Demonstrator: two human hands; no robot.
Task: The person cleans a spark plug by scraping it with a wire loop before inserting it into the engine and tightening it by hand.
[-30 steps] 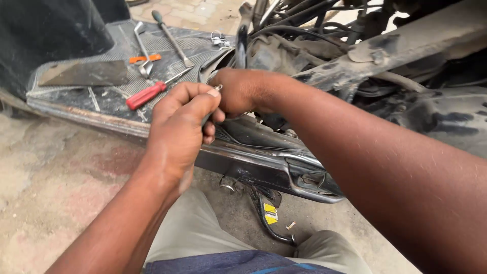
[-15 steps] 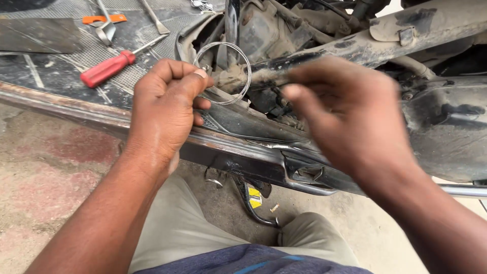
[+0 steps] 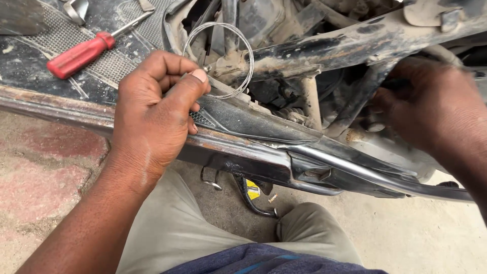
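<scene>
A thin steel cable [image 3: 219, 60], coiled into one springy loop, is pinched between the thumb and fingers [image 3: 199, 76] of the left hand [image 3: 152, 116], just in front of the rusty frame tube [image 3: 324, 48] of a stripped scooter. The right hand [image 3: 431, 109] is reached in behind the frame near the dusty side panel [image 3: 385, 152]; its fingers are blurred and partly hidden, so whether anything is gripped there cannot be told.

The loop is held only at one spot, so it could spring open if the pinch is loosened, and the free end could be whipped toward the face or snagged on the frame. A kink could be set in the cable if the loop is pulled tight. The red screwdriver [image 3: 81, 55] lies on the footboard [image 3: 35, 76] and could be knocked to the floor by an elbow.
</scene>
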